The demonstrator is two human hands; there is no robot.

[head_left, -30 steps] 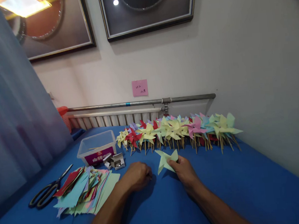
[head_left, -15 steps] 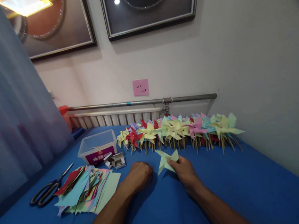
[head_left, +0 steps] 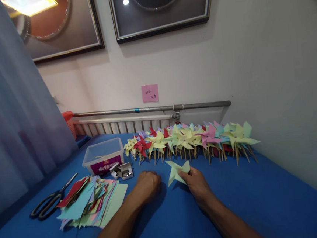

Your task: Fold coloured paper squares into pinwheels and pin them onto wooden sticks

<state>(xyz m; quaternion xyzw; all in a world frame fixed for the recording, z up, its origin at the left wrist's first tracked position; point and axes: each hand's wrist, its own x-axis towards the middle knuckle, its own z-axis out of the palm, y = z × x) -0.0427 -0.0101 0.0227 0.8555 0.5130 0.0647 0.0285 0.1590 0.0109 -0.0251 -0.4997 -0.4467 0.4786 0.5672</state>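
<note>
Fingers of our right hand [head_left: 198, 184] pinched a pale green pinwheel [head_left: 176, 171]; our left hand [head_left: 147, 186] lay curled beside it. Writing on the pink note [head_left: 150, 93] stayed unreadable behind the pinwheel row [head_left: 190, 138].

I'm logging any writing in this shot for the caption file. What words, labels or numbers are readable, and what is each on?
Nothing here can be quoted with certainty.
Pink note on the wall: a few handwritten marks, too small to read.
Purple label on the clear plastic box: light lettering, too blurred to read.
Light green pinwheel in the right hand, the paper stack and the scissors: no writing visible.
</note>
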